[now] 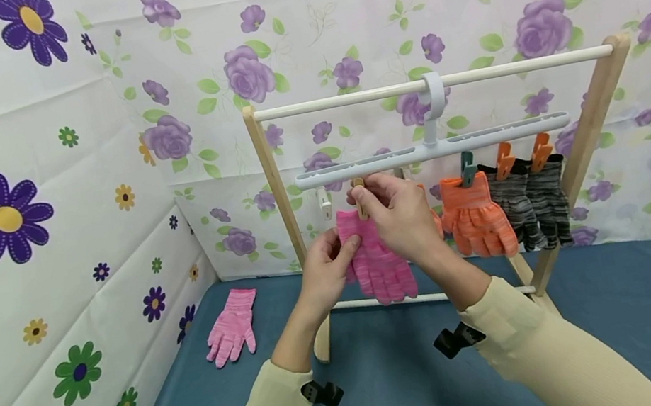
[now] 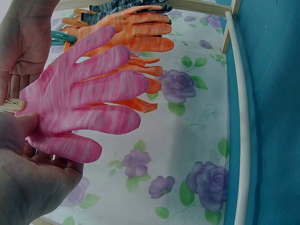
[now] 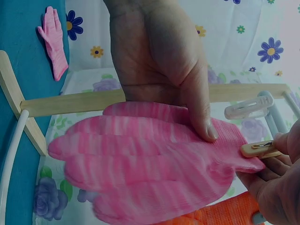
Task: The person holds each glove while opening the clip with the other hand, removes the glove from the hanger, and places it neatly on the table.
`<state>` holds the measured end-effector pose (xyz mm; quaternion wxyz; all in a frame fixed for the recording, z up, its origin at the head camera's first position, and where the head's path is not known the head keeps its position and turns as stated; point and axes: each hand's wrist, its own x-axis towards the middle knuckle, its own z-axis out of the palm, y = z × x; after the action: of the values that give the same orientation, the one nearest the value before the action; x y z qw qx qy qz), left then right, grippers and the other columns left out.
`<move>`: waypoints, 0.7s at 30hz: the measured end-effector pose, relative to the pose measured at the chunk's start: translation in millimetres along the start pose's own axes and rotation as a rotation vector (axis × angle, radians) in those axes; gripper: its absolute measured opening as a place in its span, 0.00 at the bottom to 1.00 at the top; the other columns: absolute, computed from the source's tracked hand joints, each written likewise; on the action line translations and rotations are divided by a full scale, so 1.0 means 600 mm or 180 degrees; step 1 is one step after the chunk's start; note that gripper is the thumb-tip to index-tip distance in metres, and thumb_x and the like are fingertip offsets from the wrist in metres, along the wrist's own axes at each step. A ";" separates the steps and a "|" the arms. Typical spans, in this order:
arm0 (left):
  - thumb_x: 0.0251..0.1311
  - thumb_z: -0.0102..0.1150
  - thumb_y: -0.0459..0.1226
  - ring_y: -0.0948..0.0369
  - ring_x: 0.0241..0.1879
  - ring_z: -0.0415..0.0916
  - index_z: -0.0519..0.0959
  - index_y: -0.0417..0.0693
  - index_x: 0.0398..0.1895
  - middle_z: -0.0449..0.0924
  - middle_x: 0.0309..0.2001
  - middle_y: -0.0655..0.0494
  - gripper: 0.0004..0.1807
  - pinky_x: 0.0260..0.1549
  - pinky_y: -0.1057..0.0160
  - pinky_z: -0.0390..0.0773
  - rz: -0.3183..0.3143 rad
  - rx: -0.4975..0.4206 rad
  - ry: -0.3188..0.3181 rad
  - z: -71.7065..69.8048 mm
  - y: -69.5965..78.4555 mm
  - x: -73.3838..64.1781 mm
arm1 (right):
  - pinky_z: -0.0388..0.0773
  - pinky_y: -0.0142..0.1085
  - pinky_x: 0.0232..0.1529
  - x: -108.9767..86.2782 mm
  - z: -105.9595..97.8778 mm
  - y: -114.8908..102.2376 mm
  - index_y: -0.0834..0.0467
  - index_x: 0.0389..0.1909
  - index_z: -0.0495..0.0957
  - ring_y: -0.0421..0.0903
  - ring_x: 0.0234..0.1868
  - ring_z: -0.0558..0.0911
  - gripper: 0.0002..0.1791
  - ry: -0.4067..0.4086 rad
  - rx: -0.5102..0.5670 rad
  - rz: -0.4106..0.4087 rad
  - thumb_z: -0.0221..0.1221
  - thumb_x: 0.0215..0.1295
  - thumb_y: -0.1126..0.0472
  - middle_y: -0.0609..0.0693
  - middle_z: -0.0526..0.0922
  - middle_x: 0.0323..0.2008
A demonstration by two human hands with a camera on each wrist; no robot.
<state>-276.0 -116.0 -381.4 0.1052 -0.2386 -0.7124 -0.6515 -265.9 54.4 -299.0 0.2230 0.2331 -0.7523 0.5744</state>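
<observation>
A pink knitted glove [image 1: 380, 269] hangs fingers down below the pale hanger bar [image 1: 358, 168]. My left hand [image 1: 325, 268] pinches its cuff edge, thumb on the front and fingers behind, as the right wrist view shows. My right hand [image 1: 401, 215] pinches a beige clothespin [image 3: 258, 149] between thumb and fingers. That clothespin sits at the glove's cuff, just under the bar. Left of it a white clothespin [image 1: 325, 203] hangs from the bar with nothing in it. A second pink glove [image 1: 233, 326] lies on the blue table at the left.
Orange gloves [image 1: 478, 215] hang right of my hands, one on a green clothespin [image 1: 468, 169]. Dark grey striped gloves [image 1: 548, 201] hang farther right on orange clothespins [image 1: 540, 151]. The hanger hooks over the white rod [image 1: 341, 100] of a wooden stand [image 1: 275, 182] on the blue table [image 1: 396, 392].
</observation>
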 end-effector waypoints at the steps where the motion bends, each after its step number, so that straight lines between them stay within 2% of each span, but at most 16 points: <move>1: 0.80 0.58 0.40 0.57 0.32 0.78 0.83 0.37 0.53 0.82 0.35 0.45 0.14 0.29 0.63 0.78 -0.0002 0.0008 -0.0002 0.000 -0.002 -0.001 | 0.84 0.46 0.54 0.000 0.001 0.001 0.62 0.56 0.85 0.52 0.48 0.89 0.14 0.0003 0.0011 -0.0002 0.59 0.82 0.57 0.53 0.90 0.44; 5: 0.81 0.57 0.40 0.56 0.35 0.80 0.82 0.37 0.55 0.83 0.38 0.45 0.14 0.31 0.64 0.80 -0.0044 0.0023 -0.0017 -0.001 -0.006 -0.004 | 0.84 0.46 0.52 0.001 0.002 0.001 0.62 0.55 0.85 0.55 0.48 0.89 0.13 0.0025 0.0024 0.0013 0.59 0.81 0.57 0.54 0.90 0.43; 11: 0.80 0.58 0.40 0.56 0.35 0.80 0.82 0.36 0.57 0.84 0.39 0.45 0.15 0.33 0.61 0.80 -0.0091 0.0069 -0.0010 -0.003 -0.010 -0.015 | 0.85 0.44 0.53 0.000 0.001 -0.001 0.61 0.57 0.85 0.51 0.49 0.90 0.15 0.0024 0.0004 0.0057 0.60 0.81 0.56 0.53 0.90 0.46; 17: 0.80 0.59 0.39 0.56 0.35 0.78 0.83 0.36 0.57 0.84 0.39 0.44 0.15 0.33 0.63 0.79 -0.0101 0.0139 -0.0006 -0.006 -0.015 -0.028 | 0.85 0.43 0.51 -0.001 -0.001 0.001 0.60 0.57 0.85 0.46 0.49 0.89 0.15 0.0035 -0.0075 0.0073 0.60 0.81 0.55 0.51 0.91 0.46; 21: 0.80 0.58 0.38 0.56 0.33 0.77 0.83 0.37 0.57 0.83 0.37 0.45 0.14 0.31 0.64 0.78 -0.0110 0.0128 -0.0029 -0.010 -0.017 -0.038 | 0.85 0.40 0.49 0.000 0.001 0.001 0.61 0.57 0.85 0.50 0.49 0.89 0.15 0.0012 -0.0055 0.0045 0.61 0.81 0.55 0.51 0.91 0.45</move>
<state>-262.2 -126.9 -400.3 0.0954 -0.2270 -0.7298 -0.6378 -266.2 54.3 -299.9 0.2223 0.2247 -0.7585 0.5699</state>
